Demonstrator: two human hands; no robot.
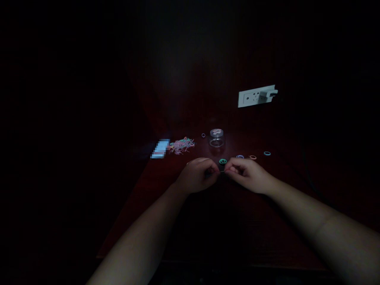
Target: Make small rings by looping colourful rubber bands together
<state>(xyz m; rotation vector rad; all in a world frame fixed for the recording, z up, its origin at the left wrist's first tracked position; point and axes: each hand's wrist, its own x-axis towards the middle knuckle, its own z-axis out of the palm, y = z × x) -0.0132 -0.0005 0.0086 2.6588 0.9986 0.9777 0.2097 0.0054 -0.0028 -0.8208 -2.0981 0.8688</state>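
Note:
My left hand and my right hand are close together over the dark red table, fingers pinched. A thin pale band stretches between their fingertips. Just beyond it lies a green ring. A purple ring, partly hidden by my right hand, an orange ring and a blue ring lie to the right. Behind the green ring stands a clear lidded jar. A loose pile of coloured bands is at the left.
A lit, pixelated rectangle lies beside the pile, near the left edge of the table. One small ring is left of the jar. A white socket panel with a plug is on the wall; a dark cable runs at the right.

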